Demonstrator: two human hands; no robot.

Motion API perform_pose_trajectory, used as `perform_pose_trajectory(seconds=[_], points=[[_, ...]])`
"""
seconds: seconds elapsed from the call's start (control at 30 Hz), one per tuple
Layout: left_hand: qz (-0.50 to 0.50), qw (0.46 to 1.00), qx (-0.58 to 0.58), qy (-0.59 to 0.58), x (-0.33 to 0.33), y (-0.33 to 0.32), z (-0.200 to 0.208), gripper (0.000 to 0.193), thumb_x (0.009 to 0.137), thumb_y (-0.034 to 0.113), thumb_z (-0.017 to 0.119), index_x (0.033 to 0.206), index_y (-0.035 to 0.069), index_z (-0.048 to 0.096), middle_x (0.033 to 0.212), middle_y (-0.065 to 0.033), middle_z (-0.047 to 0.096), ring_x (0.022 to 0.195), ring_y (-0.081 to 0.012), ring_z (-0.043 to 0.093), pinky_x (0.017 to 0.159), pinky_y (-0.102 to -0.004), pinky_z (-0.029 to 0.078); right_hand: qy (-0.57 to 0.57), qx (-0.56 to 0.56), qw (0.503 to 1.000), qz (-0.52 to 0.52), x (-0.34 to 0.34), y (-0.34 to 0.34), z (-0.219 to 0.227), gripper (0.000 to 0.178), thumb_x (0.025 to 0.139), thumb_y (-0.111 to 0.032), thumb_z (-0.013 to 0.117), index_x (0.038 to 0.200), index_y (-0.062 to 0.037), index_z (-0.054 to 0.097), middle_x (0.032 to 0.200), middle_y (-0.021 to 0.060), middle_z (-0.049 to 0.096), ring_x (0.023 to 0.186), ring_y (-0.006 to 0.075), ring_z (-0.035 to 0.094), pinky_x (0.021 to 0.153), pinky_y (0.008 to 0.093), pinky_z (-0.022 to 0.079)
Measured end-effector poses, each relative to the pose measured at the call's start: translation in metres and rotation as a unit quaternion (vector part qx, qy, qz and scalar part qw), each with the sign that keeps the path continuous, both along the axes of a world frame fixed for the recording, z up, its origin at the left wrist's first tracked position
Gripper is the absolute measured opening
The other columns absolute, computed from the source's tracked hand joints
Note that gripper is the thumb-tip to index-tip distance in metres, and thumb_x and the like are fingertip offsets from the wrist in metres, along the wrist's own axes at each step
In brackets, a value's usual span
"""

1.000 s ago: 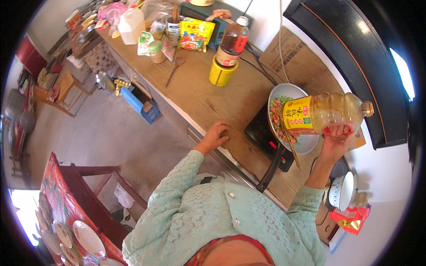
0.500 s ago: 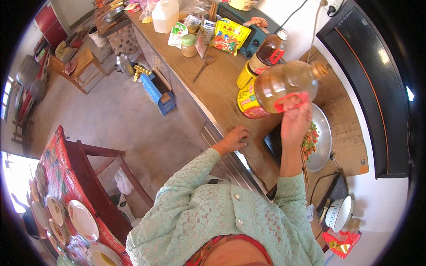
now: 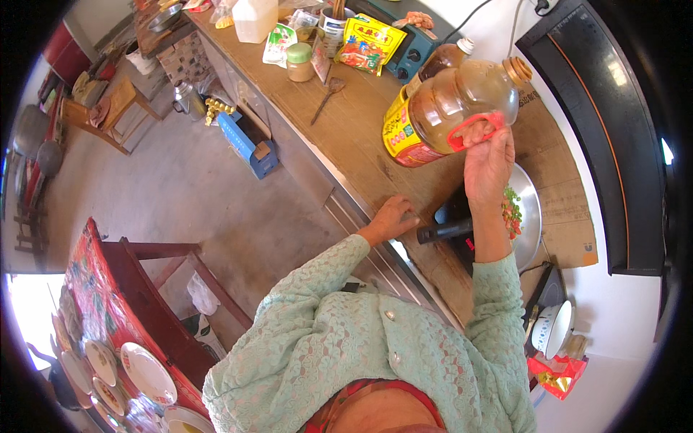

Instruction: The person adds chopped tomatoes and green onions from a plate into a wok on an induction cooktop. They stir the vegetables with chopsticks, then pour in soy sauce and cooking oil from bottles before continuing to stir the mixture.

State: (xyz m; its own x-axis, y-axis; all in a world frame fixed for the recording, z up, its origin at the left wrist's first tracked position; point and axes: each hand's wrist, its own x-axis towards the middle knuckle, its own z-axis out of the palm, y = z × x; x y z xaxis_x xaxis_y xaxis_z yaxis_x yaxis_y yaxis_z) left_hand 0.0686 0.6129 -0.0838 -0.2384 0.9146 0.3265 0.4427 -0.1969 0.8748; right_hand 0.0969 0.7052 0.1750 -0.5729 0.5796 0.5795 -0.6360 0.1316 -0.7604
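My right hand (image 3: 489,162) grips the red handle of a big clear plastic oil bottle (image 3: 462,101) with a yellow and red label. Uncapped, the bottle is held tilted above the counter, its mouth toward the wall. Below and beside my right forearm sits a frying pan (image 3: 533,216) with chopped red and green food (image 3: 511,209) in it; the forearm hides part of it. The pan's black handle (image 3: 442,232) points toward my left hand (image 3: 393,219), which rests on the counter edge, holding nothing, fingers loosely apart. Under the pan is a black cooktop (image 3: 453,209), partly covered.
Behind the oil bottle stands a dark sauce bottle (image 3: 442,59). Farther along the cardboard-covered counter (image 3: 354,137) are a wooden spatula (image 3: 327,101), a green-lidded jar (image 3: 299,63) and a yellow packet (image 3: 369,45). A white enamel bowl (image 3: 552,338) lies tilted at right.
The oil bottle has moved up in the picture with my right hand and now covers more of the sauce bottle. The pan handle has come into sight. My left hand stays at the counter edge.
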Motion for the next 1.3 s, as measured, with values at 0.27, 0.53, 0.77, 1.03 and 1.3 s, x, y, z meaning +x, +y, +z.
perform_pose_trajectory(seconds=[0.27,0.53,0.77,1.03,1.3], points=[[-0.170,0.923,-0.013,-0.344,0.012,0.014,0.034,0.040,0.087,0.028,0.059,0.120,0.008,0.050,0.107,-0.0034,0.057,0.107,-0.0166,0.050,0.091,-0.0302,0.040,-0.024,-0.056,0.998,0.002,-0.033,0.005,-0.003,0.026,0.096,-0.023,0.046,0.109,-0.0031,0.056,0.081,0.0034,0.051,0.076,0.0148,0.047,0.072,0.0306,0.041],[-0.230,0.799,-0.047,-0.554,0.021,-0.005,0.046,0.037,0.092,0.016,0.048,0.128,0.008,0.043,0.110,-0.0033,0.057,0.095,-0.0140,0.058,0.082,-0.0299,0.051,-0.094,-0.108,0.987,0.067,-0.101,0.033,-0.024,0.014,0.086,-0.007,0.060,0.099,-0.0013,0.060,0.081,0.0031,0.058,0.076,0.0119,0.054,0.077,0.0312,0.046],[-0.235,0.810,0.010,-0.538,0.012,-0.041,0.076,0.049,0.085,-0.001,0.047,0.132,0.013,0.039,0.118,-0.0011,0.052,0.097,-0.0128,0.056,0.086,-0.0284,0.047,-0.119,-0.167,0.975,0.081,-0.146,0.068,-0.066,0.022,0.081,-0.002,0.062,0.102,-0.0027,0.057,0.094,0.0054,0.061,0.082,0.0156,0.057,0.086,0.0350,0.047],[-0.230,0.845,0.048,-0.480,0.009,-0.056,0.093,0.050,0.081,-0.005,0.053,0.126,0.011,0.042,0.097,-0.0004,0.052,0.085,-0.0100,0.052,0.078,-0.0248,0.044,-0.127,-0.226,0.964,0.061,-0.174,0.072,-0.103,0.018,0.083,0.001,0.059,0.099,-0.0054,0.058,0.090,0.0049,0.061,0.078,0.0165,0.057,0.088,0.0401,0.049],[-0.262,0.855,0.045,-0.445,0.017,-0.055,0.080,0.042,0.088,0.003,0.056,0.127,0.009,0.042,0.111,0.0012,0.048,0.099,-0.0066,0.045,0.088,-0.0232,0.037,-0.255,-0.129,0.953,-0.102,-0.173,0.063,-0.106,0.016,0.081,-0.010,0.067,0.095,-0.0031,0.063,0.091,0.0025,0.063,0.081,0.0121,0.057,0.080,0.0276,0.046]])
